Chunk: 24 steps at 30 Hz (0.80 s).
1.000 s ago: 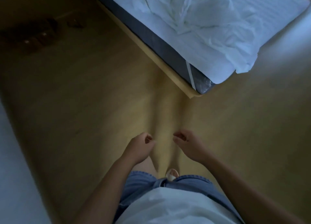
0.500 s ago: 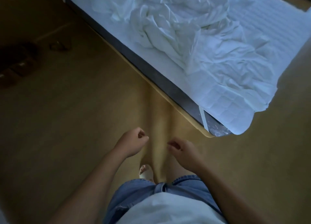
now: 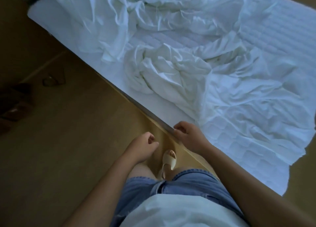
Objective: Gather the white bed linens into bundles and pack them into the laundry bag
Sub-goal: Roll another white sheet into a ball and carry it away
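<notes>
Crumpled white bed linens point(image 3: 171, 68) lie heaped across the mattress point(image 3: 282, 30), which fills the upper right of the view. A flatter white sheet point(image 3: 248, 124) hangs over the bed's near corner. My right hand point(image 3: 188, 134) hovers at the bed's near edge with its fingers loosely curled, holding nothing. My left hand point(image 3: 143, 145) hangs just left of it over the floor, fingers also loosely curled and empty. No laundry bag is in view.
A wooden floor point(image 3: 68, 150) spreads to the left of the bed. Dark objects point(image 3: 12, 107) lie on the floor at the far left, with a small item point(image 3: 51, 80) beside them. My foot in a light slipper point(image 3: 168, 162) stands beside the bed frame point(image 3: 153, 119).
I have walked closer to the bed, which now fills far more of the view. My right hand has come up to the mattress edge; both hands stay empty.
</notes>
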Motion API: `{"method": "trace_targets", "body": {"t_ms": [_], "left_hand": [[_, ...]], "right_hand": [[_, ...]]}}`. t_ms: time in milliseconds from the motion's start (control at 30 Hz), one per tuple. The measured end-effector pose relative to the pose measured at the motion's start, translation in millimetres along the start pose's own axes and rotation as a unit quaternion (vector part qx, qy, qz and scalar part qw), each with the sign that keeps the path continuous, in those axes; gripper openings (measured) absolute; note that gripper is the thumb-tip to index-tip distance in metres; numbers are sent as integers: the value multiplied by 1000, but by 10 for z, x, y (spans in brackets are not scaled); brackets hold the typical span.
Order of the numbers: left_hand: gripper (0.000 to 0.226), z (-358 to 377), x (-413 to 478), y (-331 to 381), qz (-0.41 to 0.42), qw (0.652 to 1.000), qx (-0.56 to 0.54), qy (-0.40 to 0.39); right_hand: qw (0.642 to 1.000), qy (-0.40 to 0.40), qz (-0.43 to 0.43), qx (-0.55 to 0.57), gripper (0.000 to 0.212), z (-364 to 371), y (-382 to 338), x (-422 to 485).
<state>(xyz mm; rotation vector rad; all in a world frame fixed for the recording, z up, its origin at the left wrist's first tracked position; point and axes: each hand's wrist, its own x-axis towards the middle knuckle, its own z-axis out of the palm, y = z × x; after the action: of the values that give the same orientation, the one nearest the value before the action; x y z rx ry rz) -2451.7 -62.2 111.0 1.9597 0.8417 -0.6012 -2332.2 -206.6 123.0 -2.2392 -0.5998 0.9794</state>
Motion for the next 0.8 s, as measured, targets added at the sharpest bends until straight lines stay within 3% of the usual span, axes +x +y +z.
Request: {"method": "trace_targets", "body": {"t_ms": [367, 500, 600, 733, 800], "left_hand": [[39, -1525, 2126, 688, 16, 996, 84, 20], [72, -2038, 2853, 674, 7, 991, 85, 100], [96, -2271, 3300, 609, -36, 989, 91, 110], [117, -2472, 3848, 488, -169, 983, -37, 64], [96, -2506, 4033, 438, -179, 977, -113, 30]], "right_hand": [[996, 63, 52, 21, 22, -325, -830, 1828], [993, 62, 100, 15, 28, -229, -1166, 2588], [994, 41, 106, 0, 39, -59, -1362, 3159], [990, 62, 85, -90, 58, -6, -1478, 3739], [984, 53, 77, -148, 70, -41, -1497, 3917]]}}
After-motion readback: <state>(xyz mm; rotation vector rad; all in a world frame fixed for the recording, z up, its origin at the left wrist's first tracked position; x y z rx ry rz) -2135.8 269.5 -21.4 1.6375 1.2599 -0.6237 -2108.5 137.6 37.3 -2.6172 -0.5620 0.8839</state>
